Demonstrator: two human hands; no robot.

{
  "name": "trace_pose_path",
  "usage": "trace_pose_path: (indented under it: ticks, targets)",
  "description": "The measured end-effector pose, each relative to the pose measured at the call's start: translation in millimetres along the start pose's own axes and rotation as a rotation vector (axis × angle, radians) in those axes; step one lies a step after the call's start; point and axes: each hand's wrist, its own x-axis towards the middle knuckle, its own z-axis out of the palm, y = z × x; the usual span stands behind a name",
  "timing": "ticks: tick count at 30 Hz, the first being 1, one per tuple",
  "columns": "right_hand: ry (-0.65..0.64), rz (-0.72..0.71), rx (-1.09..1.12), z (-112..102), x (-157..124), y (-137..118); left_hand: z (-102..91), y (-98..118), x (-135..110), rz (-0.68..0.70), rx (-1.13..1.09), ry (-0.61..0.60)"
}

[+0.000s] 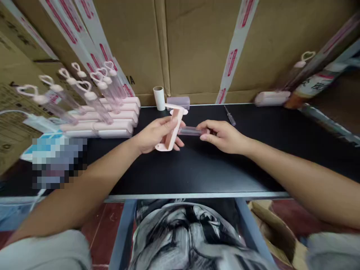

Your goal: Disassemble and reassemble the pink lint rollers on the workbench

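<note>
Hands join two parts over the table (197, 172).
Left hand (153, 135) clamps a pink frame (173, 129), fingers partly hidden; right hand (223, 137) pinches a clear tube (189, 131) touching it.

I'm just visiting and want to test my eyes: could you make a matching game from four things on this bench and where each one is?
Things:
1. pink frame
2. clear tube
3. screwdriver
4. white roll

Places:
A. lying on the black mat, beyond the right hand
B. standing upright at the back, by the cardboard
C. held in the left hand
D. held in the right hand

Pairs: 1-C, 2-D, 3-A, 4-B.
</note>
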Motion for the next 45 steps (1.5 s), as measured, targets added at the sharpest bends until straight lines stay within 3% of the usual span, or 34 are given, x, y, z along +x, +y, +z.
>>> trace_pose_path:
  ticks: [3,6,11,14,16,22,27,29,32,35,40,45]
  targets:
    - [0.015,0.008,0.074,0,-2,0,0.7,0,-1,-0.072,-0.146,-0.225]
    - [-0.096,0.030,0.187,-4,-2,-2,3.4,1,-4,-0.111,-0.240,-0.346]
    - [-0.380,0.041,0.255,-19,-2,-4,6.8,2,-9,-0.123,-0.268,-0.369]
    - [-0.396,0.022,0.187,-25,-3,-4,6.8,1,-7,-0.080,-0.258,-0.369]
    - [-0.308,-0.021,0.092,-25,-3,-3,7.5,0,-5,-0.012,-0.249,-0.321]
    - [0.140,-0.093,-0.290,-5,-1,-6,12.5,1,-2,0.150,-0.251,-0.172]
    - [0.462,0.076,-0.225,-9,5,6,14.7,9,-5,0.256,-0.264,-0.077]
    - [0.528,0.174,-0.156,-16,10,18,14.7,15,-6,0.277,-0.261,0.011]
    - [0.480,0.295,-0.068,-23,24,37,12.7,26,-7,0.307,-0.271,0.180]
    - [0.361,0.298,-0.143,-25,49,52,8.5,35,-7,0.355,-0.268,0.300]
    - [0.111,0.257,-0.313,-21,103,61,2.0,37,-4,0.382,-0.240,0.386]
    - [0.104,0.310,-0.497,-2,137,64,-0.5,32,-2,0.370,-0.232,0.431]
